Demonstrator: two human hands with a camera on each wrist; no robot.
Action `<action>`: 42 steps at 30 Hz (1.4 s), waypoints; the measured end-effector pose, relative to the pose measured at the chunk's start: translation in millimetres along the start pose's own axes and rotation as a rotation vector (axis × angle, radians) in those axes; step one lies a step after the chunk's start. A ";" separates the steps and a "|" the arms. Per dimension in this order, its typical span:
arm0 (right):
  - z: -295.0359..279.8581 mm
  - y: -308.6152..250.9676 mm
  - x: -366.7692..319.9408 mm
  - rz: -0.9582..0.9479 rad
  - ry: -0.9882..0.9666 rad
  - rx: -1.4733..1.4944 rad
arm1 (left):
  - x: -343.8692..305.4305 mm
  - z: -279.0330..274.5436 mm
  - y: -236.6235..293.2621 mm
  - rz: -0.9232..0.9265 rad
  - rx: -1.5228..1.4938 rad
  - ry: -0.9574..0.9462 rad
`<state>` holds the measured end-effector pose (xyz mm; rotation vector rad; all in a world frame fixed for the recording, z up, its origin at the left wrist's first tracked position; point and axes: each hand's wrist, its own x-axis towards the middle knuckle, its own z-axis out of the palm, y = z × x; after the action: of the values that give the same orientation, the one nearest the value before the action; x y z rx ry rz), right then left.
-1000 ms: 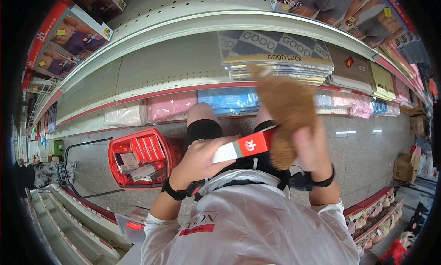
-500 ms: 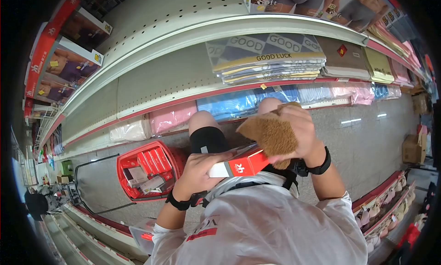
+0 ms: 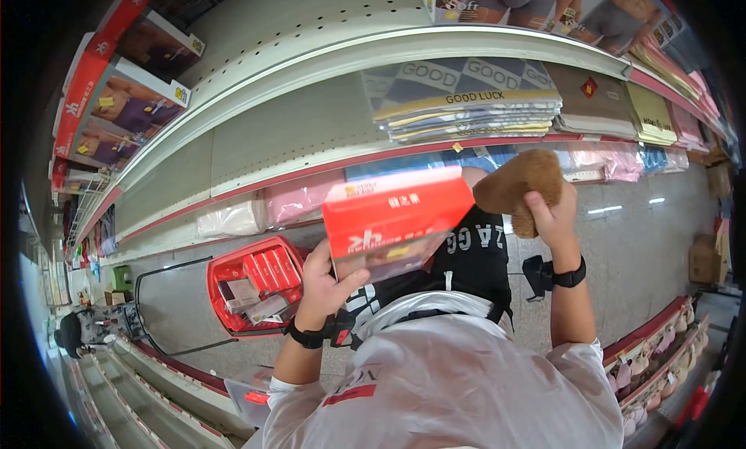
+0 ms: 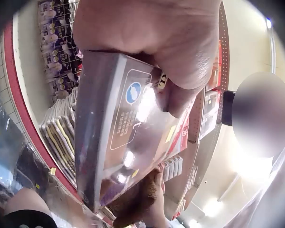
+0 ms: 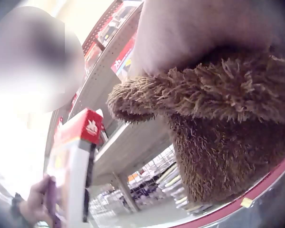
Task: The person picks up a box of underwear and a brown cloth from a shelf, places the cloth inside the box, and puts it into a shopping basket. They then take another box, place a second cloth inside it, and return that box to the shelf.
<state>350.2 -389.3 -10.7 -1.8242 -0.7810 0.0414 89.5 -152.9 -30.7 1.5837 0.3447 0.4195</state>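
Observation:
In the head view my left hand grips a red and white box by its left end, thumb over the front face. The left wrist view shows the box's shiny wrapped side beneath that hand. My right hand holds a folded brown fluffy cloth, just right of the box and apart from it. Seen from the right wrist, the cloth hangs from the hand, and the box stands off to the left.
A red basket with several boxes is on the floor at the left. Ahead are shelves with a stack of packaged towels, bagged textiles below and underwear boxes above. Cartons stand at the far right.
The box has turned so its broad face shows and risen toward the shelf. My right hand has moved right with the cloth, away from the box.

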 end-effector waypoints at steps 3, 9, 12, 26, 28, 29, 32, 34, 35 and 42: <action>3.5 -2.1 -7.0 0.077 0.056 0.194 | 4.7 3.4 3.7 -0.009 -0.163 0.018; 13.6 -35.0 -1.7 0.373 0.115 0.753 | 4.8 8.5 0.1 0.010 -0.122 -0.017; 26.6 -49.2 -5.5 0.413 0.034 0.872 | 6.5 15.4 3.5 -0.020 -0.158 -0.060; 26.5 -81.9 6.5 0.183 -0.412 0.293 | 24.9 15.6 22.1 0.244 0.340 -0.149; 29.4 -75.8 2.7 0.152 -0.220 0.310 | 29.4 17.8 24.0 0.246 0.353 -0.151; 31.3 -71.8 0.7 0.150 -0.223 0.311 | 32.3 18.4 24.2 0.248 0.369 -0.153; 29.4 -61.8 1.1 0.169 0.057 0.364 | 37.3 19.5 21.5 0.298 0.388 -0.145; 20.5 -54.6 10.0 0.289 0.335 0.558 | 36.3 18.7 15.8 0.277 0.316 -0.079; 18.4 -53.0 11.0 0.286 0.335 0.560 | 35.9 18.6 12.8 0.256 0.241 -0.015; 41.0 -28.5 -28.3 0.476 0.083 0.974 | 33.8 36.5 -3.2 0.084 -0.052 0.050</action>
<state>298.4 -364.9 -12.3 -1.0178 -0.1654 0.5527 136.5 -169.3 -33.2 1.5426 0.3037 0.5302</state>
